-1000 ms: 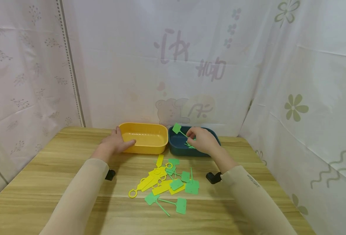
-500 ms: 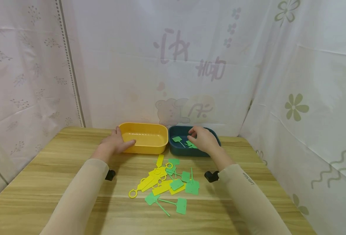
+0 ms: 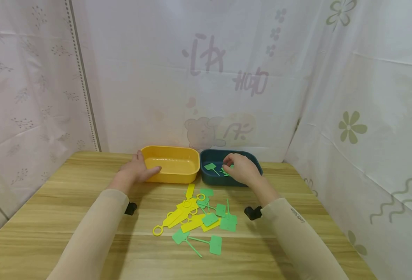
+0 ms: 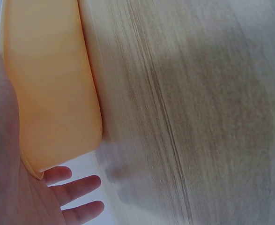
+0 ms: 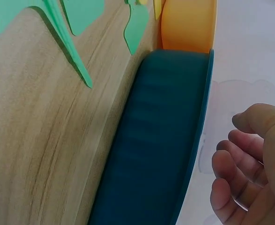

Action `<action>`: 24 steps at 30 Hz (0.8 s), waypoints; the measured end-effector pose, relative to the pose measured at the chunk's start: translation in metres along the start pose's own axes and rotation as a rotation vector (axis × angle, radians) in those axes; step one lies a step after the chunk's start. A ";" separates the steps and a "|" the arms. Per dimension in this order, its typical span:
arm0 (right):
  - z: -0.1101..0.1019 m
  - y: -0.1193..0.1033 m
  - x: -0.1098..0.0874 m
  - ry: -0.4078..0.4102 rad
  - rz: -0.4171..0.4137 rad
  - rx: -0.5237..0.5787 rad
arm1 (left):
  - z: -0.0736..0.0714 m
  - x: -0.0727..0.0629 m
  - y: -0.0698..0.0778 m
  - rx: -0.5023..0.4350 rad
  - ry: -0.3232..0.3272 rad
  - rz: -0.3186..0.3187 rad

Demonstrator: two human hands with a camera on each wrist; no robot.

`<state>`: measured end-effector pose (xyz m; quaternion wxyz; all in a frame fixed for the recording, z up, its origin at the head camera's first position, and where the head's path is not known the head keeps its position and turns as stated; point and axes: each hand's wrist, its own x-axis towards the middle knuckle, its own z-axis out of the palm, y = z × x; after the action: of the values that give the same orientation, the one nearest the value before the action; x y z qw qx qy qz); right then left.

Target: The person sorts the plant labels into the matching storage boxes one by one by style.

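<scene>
Over the dark teal bin [image 3: 211, 179], my right hand [image 3: 242, 169] hovers with loosely bent fingers and nothing between them. Several green plant labels lie inside that bin; a green label [image 3: 210, 166] shows left of my fingertips, and the others are partly hidden by the hand. My left hand [image 3: 135, 169] rests on the left end of the yellow bin [image 3: 172, 178]. Its thumb reaches over the front rim, while the fingers extend loosely past the corner in the left wrist view.
In front of the bins, yellow ring-ended tags [image 3: 176, 217] lie heaped with several green labels [image 3: 228, 223]. Closer to me are two more green labels [image 3: 215, 245]. The wooden table [image 3: 52, 217] meets a printed curtain [image 3: 150, 77] behind the bins.
My right hand let go of a green label it pinched above the teal bin, and the label dropped inside. The hand stays over the bin; the left hand has kept its place.
</scene>
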<state>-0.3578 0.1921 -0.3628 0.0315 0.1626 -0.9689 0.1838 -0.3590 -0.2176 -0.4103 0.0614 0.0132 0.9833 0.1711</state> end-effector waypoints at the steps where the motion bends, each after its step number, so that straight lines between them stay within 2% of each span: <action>1: 0.000 0.000 -0.001 -0.001 -0.004 -0.004 | 0.000 0.001 0.000 0.003 0.000 0.001; 8: 0.002 -0.012 -0.012 -0.008 -0.068 -0.007 | 0.001 0.003 -0.001 0.017 -0.004 0.003; 16: 0.007 -0.026 -0.023 -0.038 -0.107 -0.019 | -0.002 -0.005 0.003 0.016 -0.003 0.005; 24: 0.014 -0.028 -0.035 -0.051 -0.193 -0.057 | -0.006 -0.009 0.006 0.027 0.004 0.014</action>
<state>-0.3159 0.1727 -0.3704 0.0289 0.2588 -0.9541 0.1482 -0.3503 -0.2145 -0.4021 0.0581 0.0204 0.9855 0.1581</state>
